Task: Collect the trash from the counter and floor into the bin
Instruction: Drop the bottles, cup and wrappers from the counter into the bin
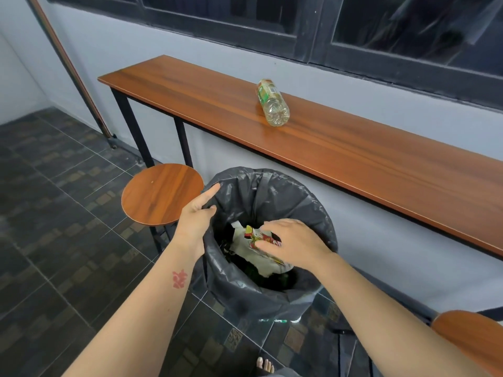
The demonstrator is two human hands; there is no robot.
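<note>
A bin lined with a black bag [288, 208] stands on the floor below the counter. My left hand [197, 213] pinches the bag's rim on the left side. My right hand [292, 244] is over the bin's mouth, fingers closed on a red and yellow snack wrapper [262, 238]. White paper and dark trash lie inside the bin under it. An empty clear plastic bottle [273, 102] with a green label lies on its side on the wooden counter [353, 159], beyond the bin.
A round wooden stool [160, 193] stands left of the bin, almost touching it. Another stool's edge [473, 336] shows at the lower right. The floor is dark tile. A pole [81, 77] leans against the wall at the left. My bare toes [265, 365] show at the bottom.
</note>
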